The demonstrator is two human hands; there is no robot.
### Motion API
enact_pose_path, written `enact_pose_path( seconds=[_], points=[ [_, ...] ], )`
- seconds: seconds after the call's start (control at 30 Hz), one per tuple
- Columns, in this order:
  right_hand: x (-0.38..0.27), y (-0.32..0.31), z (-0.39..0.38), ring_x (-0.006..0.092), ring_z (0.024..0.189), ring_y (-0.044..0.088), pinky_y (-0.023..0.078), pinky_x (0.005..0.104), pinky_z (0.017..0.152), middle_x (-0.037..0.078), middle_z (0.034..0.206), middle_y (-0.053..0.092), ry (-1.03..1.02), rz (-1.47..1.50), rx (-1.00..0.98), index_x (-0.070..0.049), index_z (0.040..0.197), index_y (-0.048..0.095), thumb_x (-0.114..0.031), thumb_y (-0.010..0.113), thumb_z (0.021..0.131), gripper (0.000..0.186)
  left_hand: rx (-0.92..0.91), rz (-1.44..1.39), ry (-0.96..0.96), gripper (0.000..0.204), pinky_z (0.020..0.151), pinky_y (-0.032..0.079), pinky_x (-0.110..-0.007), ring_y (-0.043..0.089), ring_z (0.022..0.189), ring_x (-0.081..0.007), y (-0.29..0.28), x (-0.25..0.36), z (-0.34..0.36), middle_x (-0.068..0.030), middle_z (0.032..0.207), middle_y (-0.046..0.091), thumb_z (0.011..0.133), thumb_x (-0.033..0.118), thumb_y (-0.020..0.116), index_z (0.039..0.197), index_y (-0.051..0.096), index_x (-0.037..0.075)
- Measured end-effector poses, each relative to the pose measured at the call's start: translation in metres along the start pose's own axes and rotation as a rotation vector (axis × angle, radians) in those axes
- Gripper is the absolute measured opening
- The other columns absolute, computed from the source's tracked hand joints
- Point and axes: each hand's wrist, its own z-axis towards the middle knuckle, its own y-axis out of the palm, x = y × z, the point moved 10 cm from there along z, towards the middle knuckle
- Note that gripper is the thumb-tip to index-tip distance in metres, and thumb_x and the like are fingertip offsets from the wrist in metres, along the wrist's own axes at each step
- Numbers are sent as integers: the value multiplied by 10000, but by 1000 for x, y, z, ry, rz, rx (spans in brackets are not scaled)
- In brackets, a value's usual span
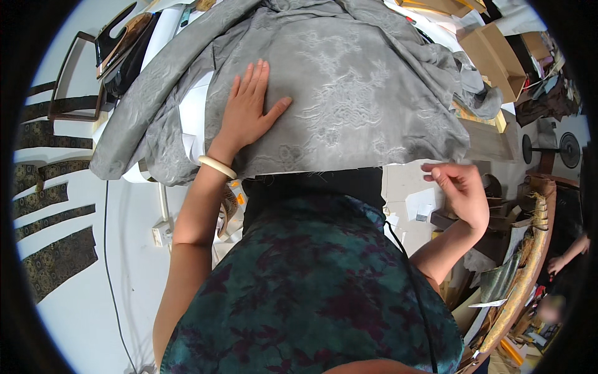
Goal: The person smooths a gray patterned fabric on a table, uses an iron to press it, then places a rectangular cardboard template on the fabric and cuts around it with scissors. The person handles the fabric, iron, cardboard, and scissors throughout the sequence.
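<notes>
A grey fabric garment with a raised tonal pattern spreads over the table ahead, its raw front edge hanging near my waist. My left hand lies flat on it, left of centre, fingers stretched out, with a pale bangle at the wrist. My right hand is just below the fabric's right front corner, fingers curled and pinched; whether anything thin is between the fingertips is too small to tell. White paper shows beneath the garment's left part.
A black iron stands at the upper left. Dark patterned strips hang on the white wall at left. A cardboard box sits upper right, rolled fabrics lower right. Beyond them, a co-worker's hand shows beside a black fan.
</notes>
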Motion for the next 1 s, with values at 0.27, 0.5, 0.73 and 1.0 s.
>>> enact_pose_path(
  seconds=[0.27, 0.5, 0.73, 1.0],
  points=[
    [-48, 83, 114, 370, 1506, 454, 372, 543, 1223, 169, 1597, 519, -545, -631, 387, -61, 1507, 581, -407, 665, 1056, 575, -97, -9, 179, 863, 1334, 91, -553, 144, 1665, -377, -2, 28, 13, -182, 1792, 204, 1041, 530, 628, 1718, 284, 120],
    [-14, 95, 118, 348, 1638, 257, 205, 612, 1304, 132, 1741, 357, -323, -724, 386, -130, 1644, 458, -648, 584, 1025, 817, -116, -101, 261, 807, 1333, 108, -564, 135, 1656, -428, 4, 36, 21, -200, 1788, 195, 1048, 468, 639, 1706, 322, 125],
    [1, 75, 115, 390, 1628, 265, 237, 499, 1319, 256, 1731, 311, -297, -465, 412, 18, 1623, 421, -632, 658, 991, 937, -48, -99, 276, 815, 1316, 164, -590, 197, 1634, -453, 6, 50, 24, -210, 1758, 268, 1017, 517, 689, 1674, 393, 135],
    [-2, 45, 119, 435, 1605, 295, 268, 503, 1310, 296, 1685, 371, -197, -395, 453, 27, 1606, 435, -538, 633, 1041, 823, -28, -151, 241, 813, 1306, 194, -588, 196, 1635, -455, 7, 43, 19, -211, 1761, 264, 999, 480, 720, 1672, 405, 148]
  ],
)
